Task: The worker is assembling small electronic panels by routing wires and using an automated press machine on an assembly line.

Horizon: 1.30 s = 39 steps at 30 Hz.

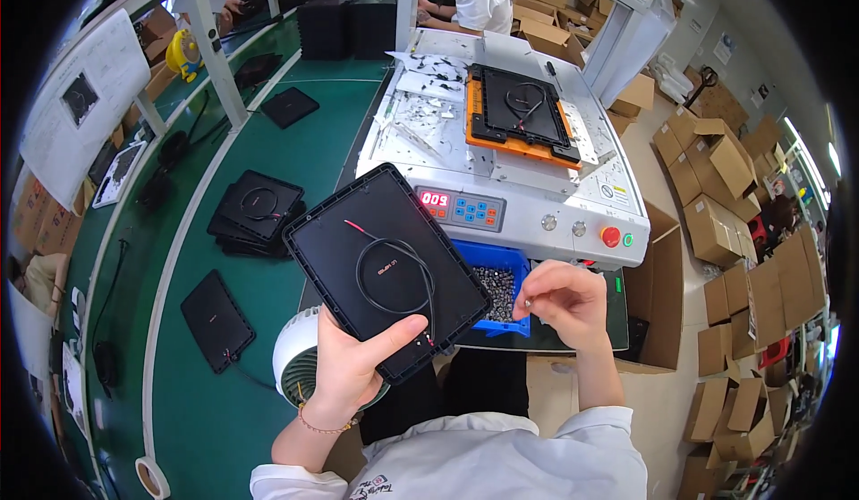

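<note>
My left hand (351,363) grips a black rectangular plastic panel (344,276) by its lower edge, thumb on top. The panel is tilted, its raised rim facing up, and a thin black cable (431,276) lies looped on it with a red tip. Fingertips pinched together, my right hand (573,303) holds a tiny metal part (528,304); its exact kind is too small to make out. Just left of that hand sits a blue bin (510,327) full of small metal pieces (497,290). The held panel stays apart from the bin's contents.
Ahead stands a white machine (528,200) with buttons and a display; its orange fixture (519,148) carries another black panel (514,102). Stacked panels (255,206) and a single one (217,321) lie on the green table (179,410). A white fan (291,348) is below my left hand. Cardboard boxes (716,164) fill the right.
</note>
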Each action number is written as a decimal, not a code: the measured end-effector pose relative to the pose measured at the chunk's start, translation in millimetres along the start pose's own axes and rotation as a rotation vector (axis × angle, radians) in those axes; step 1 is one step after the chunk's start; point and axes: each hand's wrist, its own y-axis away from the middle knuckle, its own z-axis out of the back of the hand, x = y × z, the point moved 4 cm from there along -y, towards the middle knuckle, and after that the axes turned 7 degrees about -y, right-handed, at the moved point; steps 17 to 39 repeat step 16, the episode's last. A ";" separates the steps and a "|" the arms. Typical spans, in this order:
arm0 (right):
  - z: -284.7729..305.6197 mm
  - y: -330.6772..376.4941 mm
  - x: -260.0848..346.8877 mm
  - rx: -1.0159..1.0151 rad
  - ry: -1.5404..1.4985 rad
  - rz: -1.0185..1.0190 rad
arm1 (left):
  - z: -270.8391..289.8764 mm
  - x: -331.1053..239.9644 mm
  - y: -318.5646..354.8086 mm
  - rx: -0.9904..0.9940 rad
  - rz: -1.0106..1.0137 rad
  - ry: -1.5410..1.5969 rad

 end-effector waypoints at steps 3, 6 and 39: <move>-12.1 -0.1 8.8 0.013 0.009 0.034 | -1.3 4.0 -0.3 0.013 -0.010 -0.025; -24.2 -4.9 19.8 0.164 0.397 0.066 | -3.5 5.2 0.7 0.014 -0.027 -0.043; -57.1 -18.6 10.4 0.364 0.765 0.093 | -3.2 8.4 -0.5 0.044 -0.013 -0.089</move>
